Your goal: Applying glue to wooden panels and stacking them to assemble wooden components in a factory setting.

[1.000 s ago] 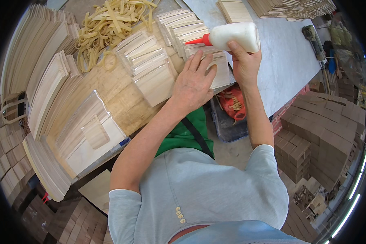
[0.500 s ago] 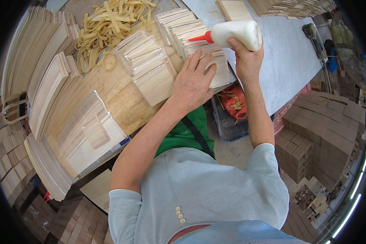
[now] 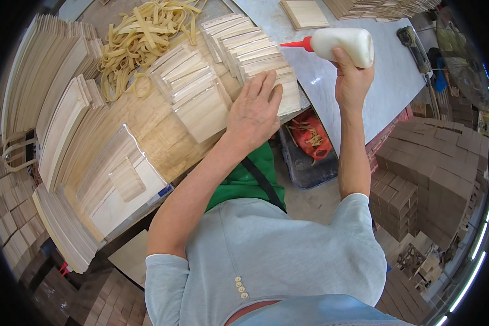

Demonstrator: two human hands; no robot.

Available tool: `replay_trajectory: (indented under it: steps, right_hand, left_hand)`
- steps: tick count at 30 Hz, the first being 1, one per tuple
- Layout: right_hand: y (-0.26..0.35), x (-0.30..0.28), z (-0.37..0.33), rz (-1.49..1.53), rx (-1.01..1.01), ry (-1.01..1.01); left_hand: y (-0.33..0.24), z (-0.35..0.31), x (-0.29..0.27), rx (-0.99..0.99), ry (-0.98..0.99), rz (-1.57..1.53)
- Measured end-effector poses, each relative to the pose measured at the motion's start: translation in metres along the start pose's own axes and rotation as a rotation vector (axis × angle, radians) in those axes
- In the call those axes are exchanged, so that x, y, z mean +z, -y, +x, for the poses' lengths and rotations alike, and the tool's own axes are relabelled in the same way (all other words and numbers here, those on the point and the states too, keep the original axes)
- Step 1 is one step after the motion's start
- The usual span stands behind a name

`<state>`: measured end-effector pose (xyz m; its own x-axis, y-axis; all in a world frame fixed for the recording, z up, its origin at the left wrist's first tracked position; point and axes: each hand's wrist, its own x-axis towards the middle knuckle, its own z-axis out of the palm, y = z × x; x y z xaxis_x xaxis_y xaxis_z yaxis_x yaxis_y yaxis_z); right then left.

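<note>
A white squeeze glue bottle [image 3: 346,45] with a red nozzle lies sideways in my right hand [image 3: 352,76], its tip pointing left over the table. My right fingers wrap round its body. My left hand [image 3: 254,111] rests with fingers stretched out on the near end of a row of overlapping thin wooden boards [image 3: 289,89]. Shiny lines of what looks like glue run along several board edges. Just left of that hand, a second row of overlapping boards [image 3: 204,117] lies on the wooden worktop [image 3: 152,117].
Tan rubber bands [image 3: 146,32] are heaped at the back. Tall stacks of boards [image 3: 49,70] stand at the left, beside a clear-edged sheet with a small wood piece [image 3: 127,179]. A pale table [image 3: 386,76] extends right. Below sits a dark bin [image 3: 309,176] with a red bag.
The glue bottle has moved right, away from the boards, with my right hand. My left hand has shifted slightly downward on the boards.
</note>
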<state>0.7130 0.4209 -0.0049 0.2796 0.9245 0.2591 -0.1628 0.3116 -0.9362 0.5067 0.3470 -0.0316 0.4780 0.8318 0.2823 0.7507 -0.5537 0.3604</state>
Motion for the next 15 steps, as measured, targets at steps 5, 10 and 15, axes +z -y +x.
replay_trajectory:
  steps: [5, 10, 15]
  right_hand:
    - [0.007, 0.012, -0.022, 0.163, 0.101, 0.055]
    - [-0.009, 0.029, -0.040, 0.118, 0.171, 0.081]
    - [-0.014, 0.037, -0.043, 0.120, 0.165, 0.078]
  left_hand:
    - [-0.004, 0.000, 0.003, 0.014, -0.028, 0.042]
    - [-0.005, 0.001, 0.009, 0.020, -0.044, 0.059]
    - [-0.006, 0.001, 0.010, 0.030, -0.063, 0.071]
